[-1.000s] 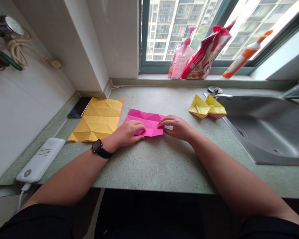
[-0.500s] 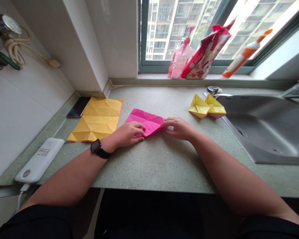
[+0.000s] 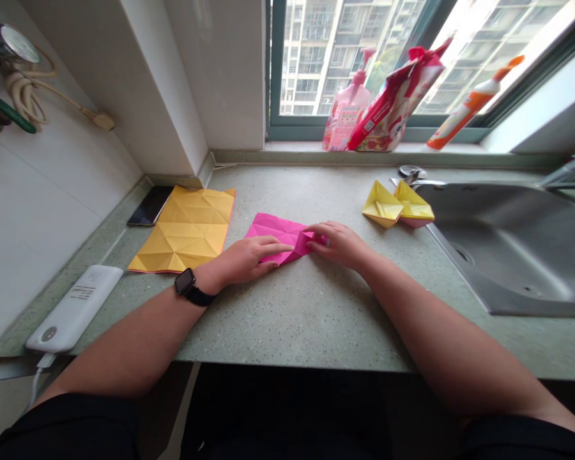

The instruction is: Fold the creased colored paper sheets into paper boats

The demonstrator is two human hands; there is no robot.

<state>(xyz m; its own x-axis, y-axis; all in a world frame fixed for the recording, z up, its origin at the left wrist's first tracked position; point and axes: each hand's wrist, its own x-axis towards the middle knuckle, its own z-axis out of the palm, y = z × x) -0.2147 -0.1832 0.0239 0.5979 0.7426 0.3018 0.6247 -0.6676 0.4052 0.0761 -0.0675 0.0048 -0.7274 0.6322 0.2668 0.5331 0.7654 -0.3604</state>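
At the far left, a white power bank [image 3: 76, 308] lies on the green counter [image 3: 306, 319]. Past it, a dark phone [image 3: 149, 206] lies just beside a big yellow paper [image 3: 189, 223], which is full of fold lines.

Next is the left hand [image 3: 244, 257], with a black watch [image 3: 184, 281] on its wrist. Its fingers are spread out and rest on the pink paper [image 3: 278, 227]. The hand is not closed around anything.

The pink paper is on the counter in the middle, between the two hands. Its long side goes mostly from left to right. The left hand is on its near side, and most of the paper lies past those fingers.

The right hand [image 3: 340, 245] pinches the paper's right end, which is bent up. So this hand is nearer to the bend.

Farther right, two folded yellow shapes [image 3: 386, 207] sit beside the metal sink [image 3: 522, 239].
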